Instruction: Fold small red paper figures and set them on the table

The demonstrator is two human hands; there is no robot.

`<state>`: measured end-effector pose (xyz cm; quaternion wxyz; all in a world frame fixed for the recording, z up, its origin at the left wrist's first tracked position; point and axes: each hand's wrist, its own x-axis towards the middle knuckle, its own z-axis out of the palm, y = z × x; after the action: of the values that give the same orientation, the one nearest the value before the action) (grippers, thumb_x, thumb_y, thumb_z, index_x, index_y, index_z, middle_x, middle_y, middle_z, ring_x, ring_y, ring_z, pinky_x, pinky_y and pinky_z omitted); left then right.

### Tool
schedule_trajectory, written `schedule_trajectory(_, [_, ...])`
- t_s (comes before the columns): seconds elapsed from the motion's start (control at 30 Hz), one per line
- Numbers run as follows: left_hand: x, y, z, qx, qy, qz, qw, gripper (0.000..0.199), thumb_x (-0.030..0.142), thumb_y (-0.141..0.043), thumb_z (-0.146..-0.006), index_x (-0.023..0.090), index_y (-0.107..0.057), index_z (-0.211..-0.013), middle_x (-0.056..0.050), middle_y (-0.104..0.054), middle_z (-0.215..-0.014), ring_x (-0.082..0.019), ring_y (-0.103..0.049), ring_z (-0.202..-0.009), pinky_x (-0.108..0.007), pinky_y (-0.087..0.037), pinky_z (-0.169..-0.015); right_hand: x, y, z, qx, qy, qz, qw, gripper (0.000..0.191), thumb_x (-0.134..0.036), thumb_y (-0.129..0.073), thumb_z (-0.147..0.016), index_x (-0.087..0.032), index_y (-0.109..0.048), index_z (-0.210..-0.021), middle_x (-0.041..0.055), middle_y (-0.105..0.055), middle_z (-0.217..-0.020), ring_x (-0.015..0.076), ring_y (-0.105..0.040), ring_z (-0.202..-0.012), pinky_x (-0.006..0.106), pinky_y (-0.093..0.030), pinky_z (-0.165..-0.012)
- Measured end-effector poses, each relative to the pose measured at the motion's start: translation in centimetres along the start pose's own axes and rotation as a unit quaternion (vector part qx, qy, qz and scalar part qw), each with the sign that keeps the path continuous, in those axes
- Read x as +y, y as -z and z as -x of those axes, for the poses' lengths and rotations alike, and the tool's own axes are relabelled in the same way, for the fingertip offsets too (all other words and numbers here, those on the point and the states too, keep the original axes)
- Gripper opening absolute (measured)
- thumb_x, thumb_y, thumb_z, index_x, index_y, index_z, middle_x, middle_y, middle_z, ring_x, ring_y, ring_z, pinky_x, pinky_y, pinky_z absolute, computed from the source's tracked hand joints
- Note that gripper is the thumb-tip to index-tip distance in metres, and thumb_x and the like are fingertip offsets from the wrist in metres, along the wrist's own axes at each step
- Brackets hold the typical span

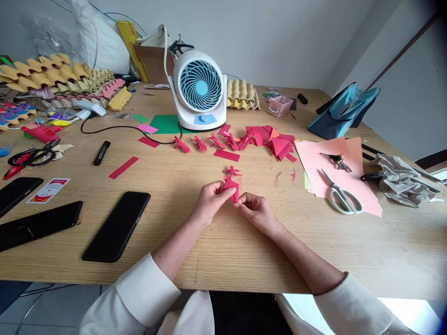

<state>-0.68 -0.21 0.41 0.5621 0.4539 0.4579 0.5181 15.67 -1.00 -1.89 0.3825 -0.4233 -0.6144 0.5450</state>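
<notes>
Between my two hands is a small folded red paper figure, its pointed end toward me. My left hand pinches its left side with the thumb laid across the front. The thumb and forefinger of my right hand close on the lower tip. Just beyond it lies a cut red paper piece, close to the figure's top. Several folded red paper figures stand in a row in front of the fan, running toward a pile of red paper.
A white fan stands at the back. Scissors rest on pink sheets to the right, near a blue bag. At left are a phone, a black marker and a red paper strip. Egg cartons fill the back left.
</notes>
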Motion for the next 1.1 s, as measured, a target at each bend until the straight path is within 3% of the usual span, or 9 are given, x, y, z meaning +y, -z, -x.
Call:
schedule_trajectory(0.17, [-0.13, 0.01, 0.0, -0.001, 0.003, 0.006, 1.0, 0.031, 0.04, -0.081, -0.066, 0.013, -0.065, -0.066, 0.002, -0.058, -0.061, -0.008, -0.042, -0.059, -0.024, -0.031, -0.057, -0.1, 0.06, 0.05, -0.004, 0.023, 0.015, 1.0, 0.041, -0.055, -0.069, -0.08, -0.019, -0.054, -0.069, -0.0036, -0.046, -0.062, 0.0103, -0.036, -0.058, 0.027, -0.029, -0.056])
schedule_trajectory(0.33, [-0.08, 0.1, 0.07, -0.008, 0.003, -0.002, 1.0, 0.032, 0.041, -0.082, -0.067, 0.012, -0.067, -0.068, 0.0, -0.061, -0.064, -0.009, -0.046, -0.061, -0.024, -0.033, -0.058, -0.36, 0.14, -0.02, -0.023, 0.005, -0.011, 1.0, 0.041, -0.056, -0.07, -0.079, -0.018, -0.056, -0.073, -0.0033, -0.048, -0.065, 0.0099, -0.036, -0.058, 0.026, -0.029, -0.057])
schedule_trajectory(0.57, [-0.22, -0.26, 0.52, -0.074, 0.019, 0.018, 0.997, 0.03, 0.039, -0.082, -0.069, 0.012, -0.07, -0.072, -0.003, -0.068, -0.071, -0.012, -0.056, -0.066, -0.026, -0.043, -0.066, -0.89, 0.12, 0.08, -0.039, 0.005, -0.02, 0.999, 0.045, -0.057, -0.068, -0.081, -0.019, -0.05, -0.066, -0.0044, -0.04, -0.063, 0.0101, -0.034, -0.059, 0.026, -0.029, -0.058])
schedule_trajectory(0.87, [-0.25, -0.24, 0.31, -0.028, 0.025, 0.011, 0.999, 0.032, 0.041, -0.084, -0.065, 0.012, -0.068, -0.069, 0.0, -0.062, -0.065, -0.01, -0.049, -0.062, -0.024, -0.038, -0.06, -0.91, 0.28, -0.06, -0.036, -0.017, -0.021, 0.999, 0.047, -0.06, -0.071, -0.076, -0.018, -0.054, -0.065, -0.0034, -0.046, -0.063, 0.01, -0.037, -0.059, 0.027, -0.03, -0.059])
schedule_trajectory(1.1, [-0.46, -0.19, 0.28, -0.014, 0.045, 0.004, 0.999, 0.034, 0.042, -0.082, -0.065, 0.013, -0.067, -0.069, 0.001, -0.058, -0.063, -0.009, -0.046, -0.061, -0.024, -0.032, -0.057, -0.95, 0.15, 0.07, -0.016, -0.012, 0.016, 1.0, 0.051, -0.063, -0.07, -0.076, -0.019, -0.049, -0.06, -0.006, -0.037, -0.057, 0.0084, -0.028, -0.054, 0.026, -0.024, -0.052])
